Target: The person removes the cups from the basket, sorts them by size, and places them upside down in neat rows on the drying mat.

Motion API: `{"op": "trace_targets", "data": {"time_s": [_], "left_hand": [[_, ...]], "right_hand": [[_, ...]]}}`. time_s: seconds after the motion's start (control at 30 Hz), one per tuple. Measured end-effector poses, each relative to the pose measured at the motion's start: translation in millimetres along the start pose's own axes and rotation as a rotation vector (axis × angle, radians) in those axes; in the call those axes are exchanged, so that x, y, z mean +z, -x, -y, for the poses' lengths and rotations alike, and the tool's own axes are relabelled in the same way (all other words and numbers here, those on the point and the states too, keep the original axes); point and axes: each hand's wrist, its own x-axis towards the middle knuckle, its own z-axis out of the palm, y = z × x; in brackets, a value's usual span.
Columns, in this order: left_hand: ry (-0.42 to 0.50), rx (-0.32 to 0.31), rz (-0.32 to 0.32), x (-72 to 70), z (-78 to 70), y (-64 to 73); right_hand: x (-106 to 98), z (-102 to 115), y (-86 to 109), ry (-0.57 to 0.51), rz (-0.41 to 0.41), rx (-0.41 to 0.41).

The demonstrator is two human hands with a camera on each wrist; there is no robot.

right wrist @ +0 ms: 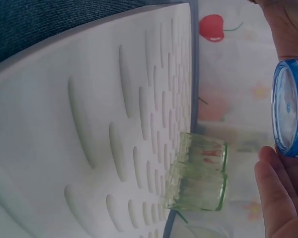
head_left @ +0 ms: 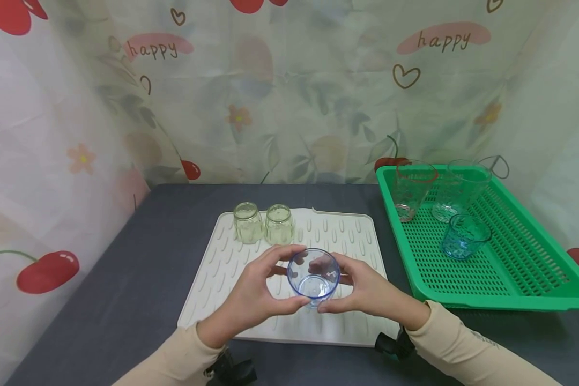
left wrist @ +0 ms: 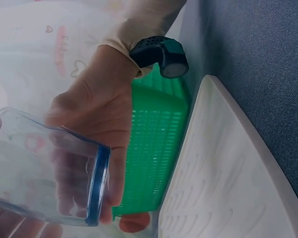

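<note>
Over the white ridged mat [head_left: 318, 329], both hands hold a clear glass tumbler with a blue tint [head_left: 314, 284], its mouth facing up. My left hand [head_left: 258, 287] grips its left side, thumb in front and fingers behind. On the opposite side my right hand [head_left: 364, 289] grips it the same way. The thick blue base [left wrist: 98, 186] of the tumbler shows in the left wrist view, raised above the mat. Two pale green glasses, one on the left [head_left: 247, 225] and one on the right [head_left: 279, 226], stand side by side at the mat's back left, seemingly mouth down.
On the right sits a green slatted basket [head_left: 521, 257]. Inside are a red-rimmed tall glass [head_left: 414, 187], another tall clear glass [head_left: 465, 187] and a blue tumbler [head_left: 465, 238]. A printed curtain [head_left: 289, 107] hangs behind the dark table [head_left: 140, 279].
</note>
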Motion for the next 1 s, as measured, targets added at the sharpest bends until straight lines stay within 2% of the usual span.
{"op": "trace_targets", "data": {"time_s": [0.5, 0.6, 0.83, 1.0], "left_hand": [[0.022, -0.007, 0.002, -1.6, -4.1, -1.6], [0.061, -0.010, 0.005, -2.1, -3.6, -1.0], [0.202, 0.042, 0.050, -6.2, 8.1, 2.3], [0.304, 0.024, 0.072, -7.9, 12.3, 3.8]], "right_hand": [[0.5, -2.1, 1.4, -0.010, 0.015, 0.010], [-0.8, -1.6, 2.1, 0.008, 0.005, -0.007], [-5.1, 1.2, 5.6, 0.053, -0.047, -0.037], [-9.4, 5.6, 10.1, 0.063, -0.092, -0.038]]}}
